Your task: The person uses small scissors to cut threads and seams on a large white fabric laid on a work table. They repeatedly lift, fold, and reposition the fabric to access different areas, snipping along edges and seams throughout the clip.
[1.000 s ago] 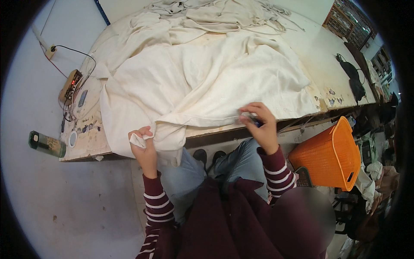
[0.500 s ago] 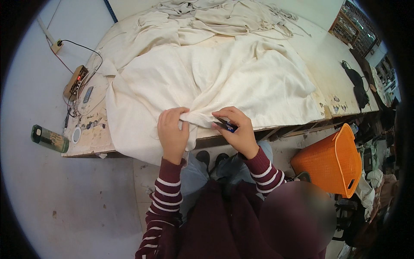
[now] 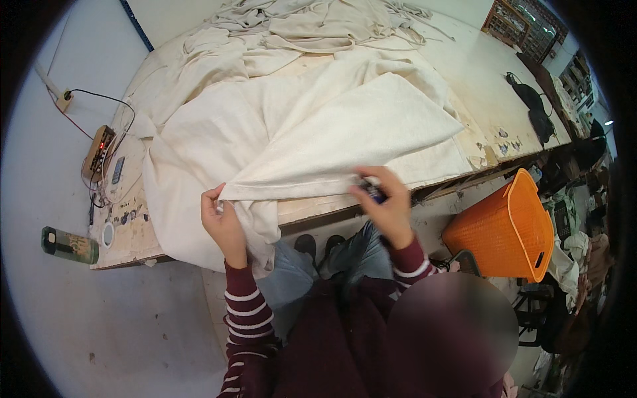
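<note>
A large cream cloth (image 3: 345, 132) lies over the table, its near part folded back so a straight seamed edge runs between my hands. My left hand (image 3: 224, 224) pinches the left end of that edge, and some fabric hangs over the table's front below it. In my right hand (image 3: 390, 204), closed and slightly blurred, are small dark blue and black thread snips (image 3: 373, 190). That hand is beside the right part of the edge; whether its fingers also touch the cloth I cannot tell.
More crumpled cream and grey fabric (image 3: 298, 30) covers the table's far side. At left are a small electronic box (image 3: 99, 152) with wires, a remote (image 3: 118, 170) and a green bottle (image 3: 70, 245). An orange basket (image 3: 494, 229) stands right of the table; a black item (image 3: 534, 106) lies at the right edge.
My left hand has moved left along the cloth and the right hand slightly right, spreading apart. The cloth's edge is now stretched out, with a folded flap lying over it.
</note>
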`<state>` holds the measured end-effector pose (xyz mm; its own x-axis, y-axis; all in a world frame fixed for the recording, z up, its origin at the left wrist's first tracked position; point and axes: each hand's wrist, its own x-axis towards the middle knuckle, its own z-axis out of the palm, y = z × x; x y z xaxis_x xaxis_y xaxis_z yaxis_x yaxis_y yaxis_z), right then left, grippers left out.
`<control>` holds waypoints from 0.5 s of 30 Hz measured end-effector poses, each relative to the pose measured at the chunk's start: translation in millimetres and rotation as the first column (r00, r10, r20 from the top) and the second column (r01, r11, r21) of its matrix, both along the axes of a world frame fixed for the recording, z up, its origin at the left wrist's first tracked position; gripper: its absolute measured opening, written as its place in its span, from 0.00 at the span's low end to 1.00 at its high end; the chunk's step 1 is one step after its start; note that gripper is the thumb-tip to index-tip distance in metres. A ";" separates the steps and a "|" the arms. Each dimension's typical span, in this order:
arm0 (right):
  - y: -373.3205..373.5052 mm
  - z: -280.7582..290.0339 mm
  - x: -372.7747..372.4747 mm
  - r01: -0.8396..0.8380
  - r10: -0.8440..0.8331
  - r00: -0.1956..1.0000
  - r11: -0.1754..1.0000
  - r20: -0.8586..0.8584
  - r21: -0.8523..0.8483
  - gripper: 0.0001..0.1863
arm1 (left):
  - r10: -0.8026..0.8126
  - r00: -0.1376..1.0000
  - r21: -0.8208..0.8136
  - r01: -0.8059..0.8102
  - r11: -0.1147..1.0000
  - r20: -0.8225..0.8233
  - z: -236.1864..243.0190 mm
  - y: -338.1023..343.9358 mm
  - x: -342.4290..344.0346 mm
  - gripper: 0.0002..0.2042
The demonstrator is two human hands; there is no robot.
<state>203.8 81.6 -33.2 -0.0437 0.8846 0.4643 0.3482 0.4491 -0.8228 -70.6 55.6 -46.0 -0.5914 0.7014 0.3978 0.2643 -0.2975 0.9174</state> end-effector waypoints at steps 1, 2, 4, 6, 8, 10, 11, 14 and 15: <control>1.3 -1.6 22.1 0.063 -0.063 0.998 0.998 0.003 -0.010 0.16 | 0.007 1.000 -0.001 -0.007 1.000 0.014 -1.4 0.1 -0.4 0.07; 2.8 -2.9 44.2 0.106 -0.106 0.994 0.994 0.000 0.017 0.17 | 0.021 1.000 -0.003 -0.021 1.000 0.008 -2.7 0.3 -0.6 0.07; 3.8 -3.0 85.7 0.242 -0.250 0.961 0.967 0.122 0.078 0.19 | 0.032 0.999 0.012 -0.032 0.999 -0.013 -4.9 0.6 0.6 0.08; 4.5 -0.6 117.6 0.321 -0.316 0.937 0.947 0.151 -0.015 0.18 | 0.048 0.999 -0.004 -0.048 0.999 -0.019 -6.1 0.7 1.5 0.08; 10.1 1.8 133.1 0.331 -0.318 0.936 0.942 0.153 -0.064 0.18 | 0.058 0.998 -0.009 -0.059 0.998 -0.034 -6.7 0.7 1.1 0.08; 19.5 2.8 133.3 0.325 -0.310 0.936 0.943 0.164 -0.072 0.18 | 0.067 0.996 0.000 -0.067 0.998 -0.060 -7.7 0.9 0.2 0.08; 25.1 2.4 129.1 0.258 -0.248 0.950 0.966 0.191 -0.030 0.17 | 0.070 0.996 -0.006 -0.070 0.997 -0.063 -8.3 1.2 -0.3 0.08; 38.2 -4.4 107.9 0.187 -0.196 0.902 0.980 0.385 0.062 0.17 | 0.074 0.995 0.003 -0.074 0.997 -0.071 -10.6 2.3 -0.9 0.08; 41.0 -4.6 107.1 0.219 -0.208 0.924 0.976 0.321 0.002 0.16 | 0.080 0.994 -0.003 -0.081 0.997 -0.072 -10.9 2.6 -0.9 0.08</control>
